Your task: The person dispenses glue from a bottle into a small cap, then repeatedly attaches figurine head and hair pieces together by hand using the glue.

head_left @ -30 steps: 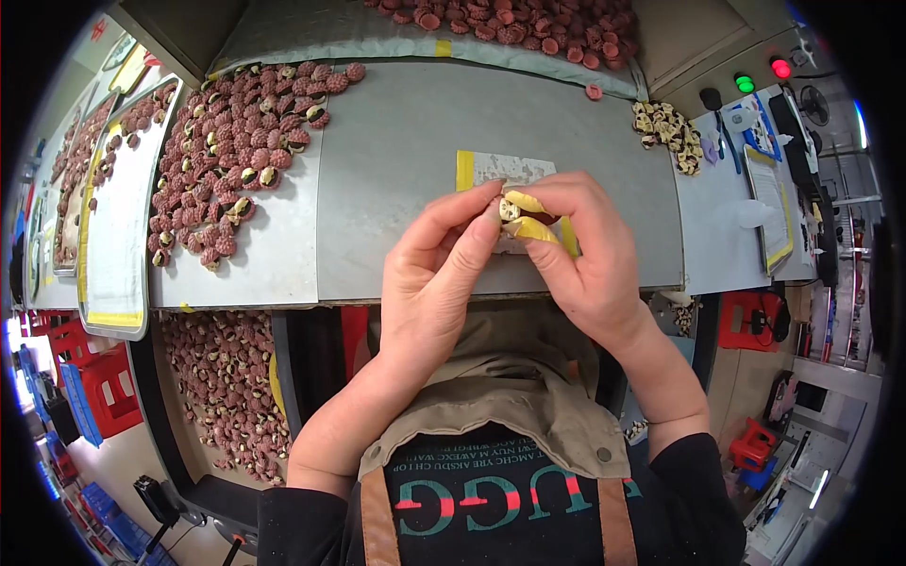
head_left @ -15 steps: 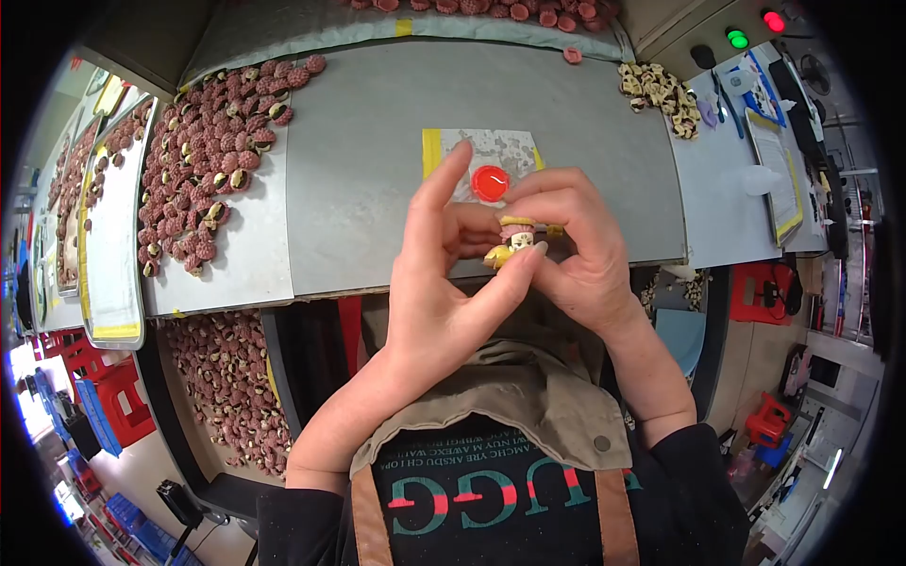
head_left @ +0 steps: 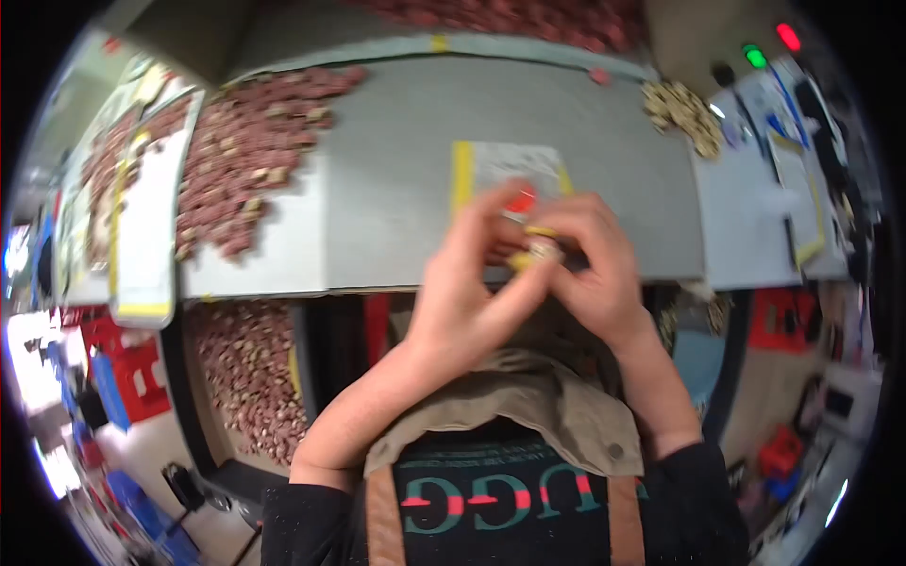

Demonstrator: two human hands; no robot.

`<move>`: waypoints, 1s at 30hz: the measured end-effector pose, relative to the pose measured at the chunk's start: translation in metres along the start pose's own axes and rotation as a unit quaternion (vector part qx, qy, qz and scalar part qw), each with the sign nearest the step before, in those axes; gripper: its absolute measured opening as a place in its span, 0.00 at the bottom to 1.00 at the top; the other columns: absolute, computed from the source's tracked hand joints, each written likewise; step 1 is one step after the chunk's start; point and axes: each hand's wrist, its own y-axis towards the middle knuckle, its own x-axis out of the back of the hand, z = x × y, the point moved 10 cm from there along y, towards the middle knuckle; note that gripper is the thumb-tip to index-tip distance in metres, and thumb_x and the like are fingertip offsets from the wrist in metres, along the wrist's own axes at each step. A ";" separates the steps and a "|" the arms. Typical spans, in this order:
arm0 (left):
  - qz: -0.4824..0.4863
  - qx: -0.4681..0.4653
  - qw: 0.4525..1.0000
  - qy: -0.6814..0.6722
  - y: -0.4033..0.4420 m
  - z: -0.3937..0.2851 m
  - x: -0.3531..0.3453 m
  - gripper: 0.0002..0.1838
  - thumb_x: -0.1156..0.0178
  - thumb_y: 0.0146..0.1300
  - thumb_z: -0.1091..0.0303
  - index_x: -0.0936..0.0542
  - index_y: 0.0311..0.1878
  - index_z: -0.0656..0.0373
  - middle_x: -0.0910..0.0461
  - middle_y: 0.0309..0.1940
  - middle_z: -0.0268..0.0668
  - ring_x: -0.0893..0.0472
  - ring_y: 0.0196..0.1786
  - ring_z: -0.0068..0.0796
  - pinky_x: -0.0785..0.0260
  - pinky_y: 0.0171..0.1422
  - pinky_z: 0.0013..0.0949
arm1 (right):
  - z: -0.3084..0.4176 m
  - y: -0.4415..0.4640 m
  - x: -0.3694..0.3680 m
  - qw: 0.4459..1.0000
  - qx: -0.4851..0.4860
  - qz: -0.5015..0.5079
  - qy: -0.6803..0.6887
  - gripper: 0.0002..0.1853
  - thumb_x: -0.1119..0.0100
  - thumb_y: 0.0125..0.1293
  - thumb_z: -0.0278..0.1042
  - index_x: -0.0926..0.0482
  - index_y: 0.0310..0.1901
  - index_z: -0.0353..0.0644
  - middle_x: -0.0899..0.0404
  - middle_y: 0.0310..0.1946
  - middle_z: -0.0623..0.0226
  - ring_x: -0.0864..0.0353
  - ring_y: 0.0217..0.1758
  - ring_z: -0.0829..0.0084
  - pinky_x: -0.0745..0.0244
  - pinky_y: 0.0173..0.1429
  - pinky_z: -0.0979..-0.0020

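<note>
A small figurine (head_left: 541, 249) with a pale face, a pinkish band of hair and yellow parts is held between both hands over the table's front edge. My left hand (head_left: 467, 288) grips its lower side, thumb pressed against it and index finger bent above. From the other side, my right hand (head_left: 601, 272) pinches the same figurine with thumb and fingers. Motion blur and the fingers hide its finer details. Just beyond the fingertips is a round red dish or cap (head_left: 521, 199), partly covered by my left index finger, on a white sheet (head_left: 505, 160) with yellow edges.
Bumpy pink cap-like pieces (head_left: 250, 141) lie heaped at left, with more in a drawer (head_left: 250, 377) below. Further pink pieces (head_left: 528, 19) line the back. Cream pieces (head_left: 681, 115) sit at right. A yellow-ended white tray (head_left: 149, 236) stands far left.
The whole view has shifted and blurred, with the scene sliding right. My left index finger, raised before, has bent down toward the figurine. Both hands still hold it.
</note>
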 end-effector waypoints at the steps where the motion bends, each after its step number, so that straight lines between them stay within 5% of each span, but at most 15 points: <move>1: 0.017 0.001 1.000 -0.010 0.000 -0.002 0.002 0.29 0.37 0.62 0.73 0.35 0.65 0.64 0.20 0.40 0.40 0.19 0.42 0.25 0.26 0.50 0.29 | 0.004 0.000 0.000 0.999 0.004 0.023 -0.033 0.20 0.32 0.50 0.25 0.23 0.47 0.41 0.23 0.46 0.60 0.24 0.50 0.57 0.28 0.55 0.62; 2: -0.001 0.017 0.999 -0.033 0.004 -0.004 0.013 0.23 0.38 0.63 0.72 0.30 0.61 0.65 0.20 0.42 0.43 0.19 0.43 0.29 0.26 0.49 0.31 | 0.002 0.002 0.007 0.997 -0.031 0.034 -0.054 0.24 0.32 0.50 0.26 0.23 0.52 0.41 0.24 0.50 0.58 0.26 0.55 0.55 0.30 0.59 0.61; 4: -0.040 -0.037 0.984 0.169 0.016 -0.032 0.070 0.15 0.39 0.65 0.70 0.24 0.53 0.66 0.20 0.40 0.45 0.19 0.41 0.34 0.27 0.46 0.34 | -0.007 0.003 0.039 0.986 -0.058 -0.003 -0.154 0.19 0.36 0.57 0.26 0.23 0.51 0.38 0.24 0.51 0.57 0.26 0.56 0.58 0.32 0.62 0.63; 6: -0.163 -0.015 0.956 0.244 0.027 -0.036 0.158 0.13 0.42 0.69 0.64 0.21 0.50 0.62 0.21 0.36 0.35 0.22 0.38 0.21 0.29 0.45 0.28 | -0.058 -0.016 0.090 0.981 -0.094 -0.055 -0.161 0.07 0.49 0.69 0.27 0.24 0.43 0.33 0.24 0.42 0.58 0.25 0.50 0.63 0.33 0.59 0.69; 8: -0.251 -0.016 0.884 0.394 0.039 -0.048 0.253 0.16 0.44 0.70 0.59 0.21 0.48 0.63 0.21 0.34 0.35 0.24 0.34 0.20 0.30 0.42 0.27 | -0.100 -0.024 0.128 0.976 -0.143 -0.072 -0.146 0.10 0.55 0.73 0.29 0.25 0.44 0.32 0.25 0.42 0.59 0.26 0.50 0.66 0.33 0.58 0.71; 11: -0.307 0.075 0.910 0.269 0.042 -0.032 0.359 0.19 0.44 0.70 0.55 0.22 0.49 0.63 0.23 0.35 0.32 0.27 0.35 0.18 0.32 0.40 0.24 | -0.125 -0.026 0.145 0.964 -0.138 -0.091 -0.210 0.14 0.61 0.76 0.30 0.26 0.49 0.32 0.24 0.45 0.59 0.26 0.50 0.68 0.33 0.59 0.71; 13: -0.297 0.096 0.944 0.104 0.042 -0.037 0.343 0.19 0.46 0.71 0.55 0.24 0.52 0.62 0.25 0.36 0.30 0.26 0.37 0.18 0.30 0.42 0.24 | -0.134 -0.028 0.146 0.966 -0.149 -0.113 -0.180 0.14 0.61 0.76 0.30 0.27 0.53 0.32 0.24 0.47 0.59 0.26 0.51 0.68 0.33 0.59 0.71; 16: -0.100 0.067 0.980 -0.158 0.055 -0.029 0.249 0.19 0.49 0.72 0.54 0.25 0.52 0.60 0.23 0.37 0.32 0.25 0.38 0.19 0.30 0.44 0.24 | -0.125 -0.024 0.138 0.963 -0.156 -0.125 -0.183 0.16 0.61 0.76 0.30 0.28 0.57 0.33 0.23 0.49 0.58 0.26 0.52 0.69 0.32 0.59 0.70; 21: -0.020 0.170 0.902 -0.396 0.019 -0.007 0.121 0.17 0.49 0.73 0.63 0.30 0.59 0.61 0.24 0.45 0.33 0.24 0.43 0.18 0.29 0.49 0.26 | -0.132 -0.028 0.141 0.957 -0.164 -0.099 -0.217 0.15 0.60 0.75 0.29 0.28 0.57 0.33 0.22 0.49 0.58 0.24 0.51 0.69 0.31 0.58 0.69; 30: 0.002 0.218 0.845 -0.489 -0.003 0.013 0.073 0.17 0.49 0.73 0.64 0.31 0.59 0.62 0.22 0.46 0.34 0.21 0.48 0.20 0.27 0.53 0.25 | -0.122 -0.027 0.137 0.954 -0.185 -0.108 -0.211 0.14 0.57 0.75 0.29 0.27 0.55 0.32 0.20 0.46 0.58 0.20 0.49 0.70 0.28 0.57 0.70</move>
